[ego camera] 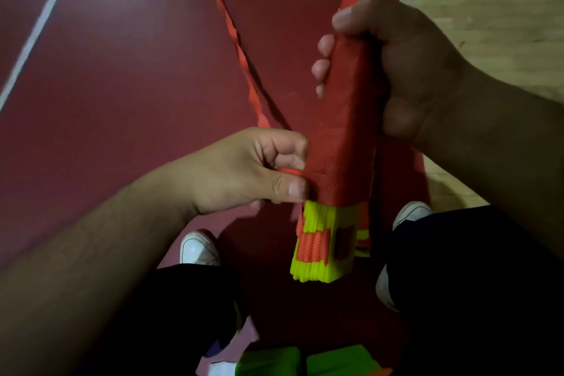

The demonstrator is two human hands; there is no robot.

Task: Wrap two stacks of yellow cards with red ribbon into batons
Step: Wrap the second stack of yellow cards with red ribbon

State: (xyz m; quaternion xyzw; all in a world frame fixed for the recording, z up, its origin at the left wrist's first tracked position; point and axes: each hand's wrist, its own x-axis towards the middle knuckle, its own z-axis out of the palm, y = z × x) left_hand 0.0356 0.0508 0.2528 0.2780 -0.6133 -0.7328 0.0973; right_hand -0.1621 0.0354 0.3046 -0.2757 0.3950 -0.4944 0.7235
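Head camera: right hand grips the part-wrapped yellow card stack; left hand pinches red ribbon against it, just below the right. Slacken that pinch and the turns may loosen.

Upper ends of baton and ribbon beyond the top edge

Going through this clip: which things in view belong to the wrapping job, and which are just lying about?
In the job: yellow cards; red ribbon wound round them; left hand pinching the ribbon; right hand gripping the wrapped stack.
Lying about: green objects at the bottom edge; white shoes; white floor line.
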